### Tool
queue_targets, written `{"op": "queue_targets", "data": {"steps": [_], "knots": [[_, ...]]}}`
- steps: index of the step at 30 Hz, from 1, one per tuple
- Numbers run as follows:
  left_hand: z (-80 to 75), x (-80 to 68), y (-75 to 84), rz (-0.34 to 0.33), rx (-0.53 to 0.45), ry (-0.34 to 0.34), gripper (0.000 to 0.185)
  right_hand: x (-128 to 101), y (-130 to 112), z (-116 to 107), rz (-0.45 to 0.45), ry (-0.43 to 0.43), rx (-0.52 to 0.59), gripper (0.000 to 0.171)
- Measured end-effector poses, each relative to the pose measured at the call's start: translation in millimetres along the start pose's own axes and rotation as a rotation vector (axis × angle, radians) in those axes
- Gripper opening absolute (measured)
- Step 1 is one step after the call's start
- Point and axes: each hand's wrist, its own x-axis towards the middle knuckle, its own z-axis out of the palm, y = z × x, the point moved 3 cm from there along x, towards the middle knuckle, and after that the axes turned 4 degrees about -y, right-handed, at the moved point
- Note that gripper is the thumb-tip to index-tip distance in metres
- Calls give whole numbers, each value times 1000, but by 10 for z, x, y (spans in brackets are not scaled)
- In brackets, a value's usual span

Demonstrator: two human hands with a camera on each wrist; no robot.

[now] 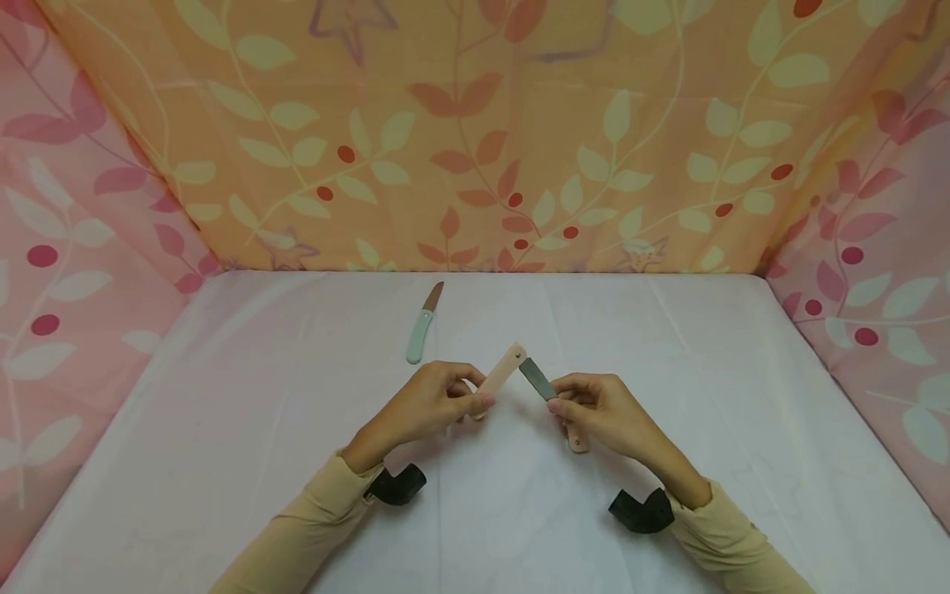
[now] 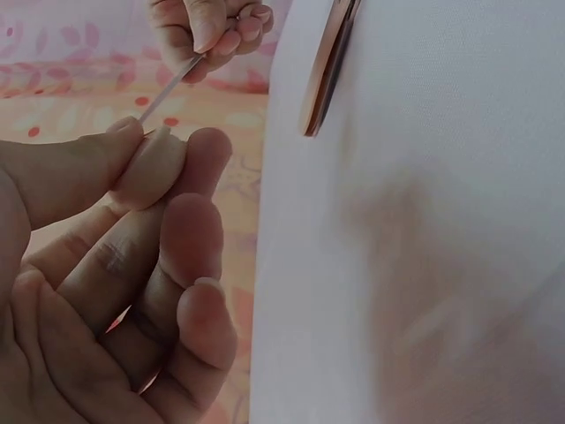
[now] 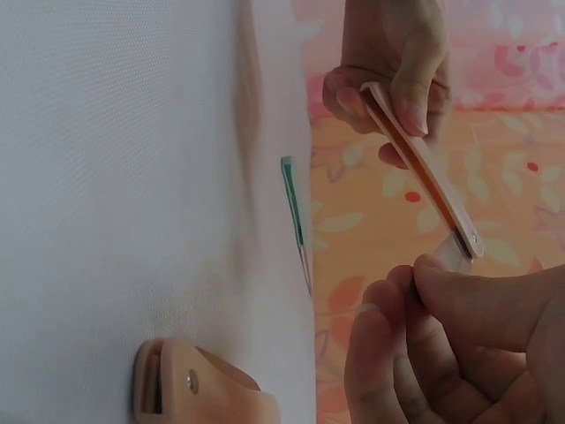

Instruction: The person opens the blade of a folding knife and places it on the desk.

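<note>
From where I stand, someone in beige sleeves [image 1: 312,511] has a peach-handled folding knife [image 1: 501,370] raised over the middle of the white-covered desk [image 1: 223,371], partly unfolded, its joint at the top and far end. The left hand [image 1: 434,403] has thumb and forefinger closed on the handle, the other fingers loosely bent. To its right, the right hand [image 1: 604,412] pinches the dark grey blade [image 1: 536,379] between thumb and fingers, the blade sloping down toward the near right. Just beneath that hand, a second peach handle [image 1: 577,440] lies on the desk. Farther off, to the left, rests a green-handled knife [image 1: 419,337], its blade pointing to the far side, toward the orange leaf-patterned cloth [image 1: 564,99].
</note>
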Motion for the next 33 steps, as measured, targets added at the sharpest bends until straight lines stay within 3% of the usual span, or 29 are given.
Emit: {"op": "queue_targets", "data": {"steps": [8,17,33], "knots": [[-27,-5,-14,-14,26,-55,17,-4,8,-94,-18,6,-34,23],[-69,-26,-1,39,5,-85,19,-12,0,-181,-13,53,-41,25],[-115,-6,1,124,-87,111,23,-19,-41,-198,-56,139,-6,26]]}}
